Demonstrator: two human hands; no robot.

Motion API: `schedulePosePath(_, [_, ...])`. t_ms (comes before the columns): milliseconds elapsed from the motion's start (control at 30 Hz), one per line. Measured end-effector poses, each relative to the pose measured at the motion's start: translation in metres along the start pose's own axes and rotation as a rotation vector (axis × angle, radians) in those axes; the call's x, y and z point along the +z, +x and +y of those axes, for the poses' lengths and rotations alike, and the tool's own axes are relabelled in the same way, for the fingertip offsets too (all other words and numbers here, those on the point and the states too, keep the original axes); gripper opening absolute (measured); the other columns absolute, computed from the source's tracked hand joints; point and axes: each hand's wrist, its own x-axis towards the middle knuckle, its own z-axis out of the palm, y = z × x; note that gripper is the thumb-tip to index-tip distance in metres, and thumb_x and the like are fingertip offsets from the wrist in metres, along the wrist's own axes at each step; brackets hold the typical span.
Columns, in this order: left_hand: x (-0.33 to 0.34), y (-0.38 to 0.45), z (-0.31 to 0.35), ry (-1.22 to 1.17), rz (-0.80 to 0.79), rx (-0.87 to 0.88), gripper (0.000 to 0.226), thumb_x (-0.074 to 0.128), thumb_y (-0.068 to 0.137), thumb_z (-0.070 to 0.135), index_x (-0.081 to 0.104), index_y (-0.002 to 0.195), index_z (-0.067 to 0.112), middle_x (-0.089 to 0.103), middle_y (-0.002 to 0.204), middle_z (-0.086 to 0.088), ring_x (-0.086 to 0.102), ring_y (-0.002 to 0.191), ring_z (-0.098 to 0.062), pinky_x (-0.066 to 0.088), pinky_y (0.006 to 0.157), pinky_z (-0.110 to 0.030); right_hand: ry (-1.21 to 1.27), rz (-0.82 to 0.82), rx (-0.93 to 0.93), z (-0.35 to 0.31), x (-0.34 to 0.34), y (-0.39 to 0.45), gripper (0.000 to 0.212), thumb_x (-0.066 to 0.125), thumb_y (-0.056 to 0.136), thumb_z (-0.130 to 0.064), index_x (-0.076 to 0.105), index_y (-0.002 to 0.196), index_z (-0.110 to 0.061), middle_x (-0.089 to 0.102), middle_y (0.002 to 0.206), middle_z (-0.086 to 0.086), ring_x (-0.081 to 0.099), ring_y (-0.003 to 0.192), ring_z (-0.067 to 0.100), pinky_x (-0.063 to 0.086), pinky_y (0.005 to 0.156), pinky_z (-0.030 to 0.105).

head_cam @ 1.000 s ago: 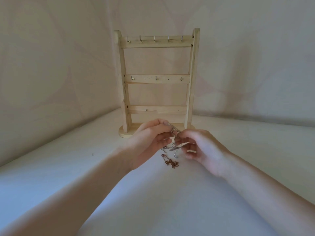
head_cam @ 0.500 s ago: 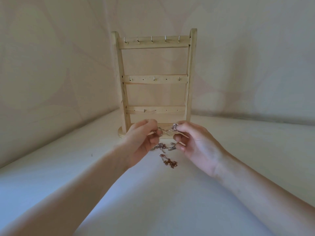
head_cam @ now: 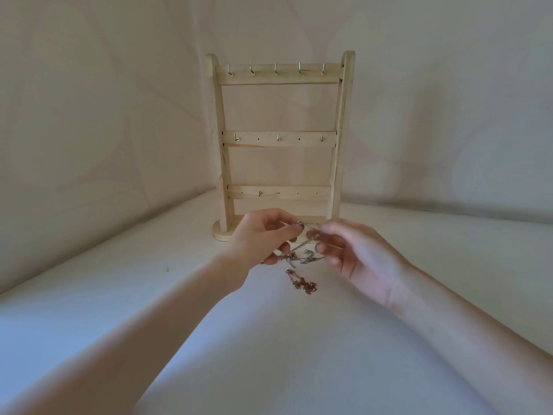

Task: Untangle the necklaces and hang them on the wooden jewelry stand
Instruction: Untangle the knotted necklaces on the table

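Note:
A tangle of thin necklaces [head_cam: 302, 259], silver and copper-coloured chain, hangs between my two hands just above the white surface. My left hand [head_cam: 257, 241] pinches the chain at its upper end and its lower fingers hold the knot. My right hand [head_cam: 356, 253] pinches the same chain from the right, fingers curled. A copper strand [head_cam: 302, 284] trails down onto the surface. Behind the hands stands the wooden jewelry stand [head_cam: 279, 139], upright, with three crossbars carrying small metal hooks; no necklace hangs on it.
The white surface [head_cam: 269, 354] stretches toward me and to both sides. A pale patterned wall [head_cam: 89, 115] rises close behind the stand. The stand's round foot [head_cam: 223, 233] sits just left of my left hand.
My hands have drawn slightly apart, stretching a short length of chain between them, and the tangle is lifted a little higher. The stand has not moved.

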Motion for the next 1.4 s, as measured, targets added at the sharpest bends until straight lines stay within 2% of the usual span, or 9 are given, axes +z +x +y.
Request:
schedulePosePath(200, [0.002, -0.003, 0.001, 0.029, -0.063, -0.009, 0.018, 0.062, 0.087, 0.02, 0.062, 0.071, 0.012, 0.052, 0.049, 0.007, 0.047, 0.041, -0.005, 0.03, 0.038, -0.015, -0.218, 0.092, -0.039, 0.005, -0.003, 0.0, 0.01, 0.054, 0.085, 0.006, 0.061, 0.085, -0.001, 0.067, 0.065, 0.008, 0.054, 0.044, 0.009, 0.041, 0.041, 0.017])
schedulePosePath(367, [-0.008, 0.0, 0.002, -0.265, -0.044, -0.086, 0.018, 0.058, 0.09, 0.023, 0.062, 0.08, 0.009, 0.059, 0.06, 0.003, 0.061, 0.051, -0.008, 0.037, 0.038, -0.014, -0.134, 0.214, -0.111, 0.0, -0.004, 0.0, 0.016, 0.052, 0.084, 0.005, 0.063, 0.076, -0.003, 0.063, 0.062, 0.007, 0.05, 0.046, 0.012, 0.036, 0.039, 0.017])
schedulePosePath(467, [-0.007, 0.0, 0.001, -0.305, -0.023, -0.103, 0.016, 0.055, 0.092, 0.019, 0.061, 0.08, 0.009, 0.057, 0.061, 0.002, 0.059, 0.05, -0.008, 0.038, 0.037, -0.015, 0.018, 0.016, -0.008, -0.005, -0.005, -0.001, 0.011, 0.049, 0.086, -0.002, 0.057, 0.081, -0.008, 0.05, 0.055, 0.0, 0.038, 0.042, 0.009, 0.027, 0.037, 0.017])
schedulePosePath(533, [-0.006, 0.0, 0.0, -0.211, -0.041, -0.103, 0.015, 0.055, 0.091, 0.017, 0.061, 0.08, 0.01, 0.056, 0.063, 0.003, 0.057, 0.05, -0.008, 0.038, 0.039, -0.015, -0.168, -0.091, 0.031, -0.003, -0.004, -0.004, 0.003, 0.056, 0.087, -0.013, 0.057, 0.086, -0.012, 0.042, 0.047, -0.006, 0.032, 0.04, 0.007, 0.024, 0.036, 0.016])
schedulePosePath(633, [-0.003, -0.002, -0.001, -0.049, -0.082, -0.077, 0.009, 0.059, 0.089, 0.013, 0.06, 0.081, 0.009, 0.059, 0.067, 0.0, 0.057, 0.048, -0.009, 0.035, 0.04, -0.016, -0.597, -0.075, -0.07, 0.004, -0.001, -0.006, 0.01, 0.063, 0.086, -0.022, 0.06, 0.078, -0.015, 0.034, 0.038, -0.01, 0.028, 0.038, 0.005, 0.021, 0.038, 0.015])
schedulePosePath(833, [-0.002, -0.004, 0.001, -0.096, -0.179, -0.131, 0.008, 0.061, 0.088, 0.016, 0.058, 0.083, 0.011, 0.063, 0.07, 0.003, 0.06, 0.051, -0.011, 0.037, 0.041, -0.016, -0.37, -0.047, -0.255, 0.002, -0.002, -0.006, 0.028, 0.049, 0.095, -0.024, 0.061, 0.073, -0.011, 0.04, 0.043, -0.004, 0.031, 0.043, 0.009, 0.025, 0.043, 0.017])
schedulePosePath(1000, [-0.008, 0.0, 0.003, -0.375, -0.178, -0.224, 0.004, 0.058, 0.089, 0.015, 0.057, 0.089, 0.011, 0.068, 0.076, 0.003, 0.066, 0.06, -0.013, 0.043, 0.04, -0.014, -0.219, -0.065, -0.277, 0.004, -0.002, -0.001, 0.029, 0.053, 0.092, -0.016, 0.063, 0.065, -0.011, 0.056, 0.063, 0.0, 0.049, 0.057, 0.008, 0.035, 0.065, 0.027])
schedulePosePath(1233, [-0.007, 0.005, -0.003, -0.374, 0.027, -0.22, 0.013, 0.051, 0.086, 0.005, 0.051, 0.073, 0.01, 0.052, 0.068, -0.002, 0.046, 0.048, -0.009, 0.032, 0.034, -0.016, -0.29, -0.247, -0.234, 0.002, 0.001, -0.006, 0.032, 0.051, 0.089, -0.006, 0.061, 0.058, -0.004, 0.056, 0.05, -0.002, 0.043, 0.052, 0.012, 0.038, 0.066, 0.023])
schedulePosePath(1400, [-0.014, 0.011, -0.004, -0.643, 0.093, -0.274, 0.014, 0.047, 0.085, 0.006, 0.045, 0.072, 0.01, 0.052, 0.053, -0.004, 0.041, 0.045, -0.01, 0.034, 0.033, -0.014, -0.299, -0.312, -0.185, -0.001, 0.0, -0.007, 0.029, 0.057, 0.076, -0.016, 0.058, 0.048, -0.011, 0.049, 0.043, -0.002, 0.044, 0.056, 0.017, 0.04, 0.056, 0.015])
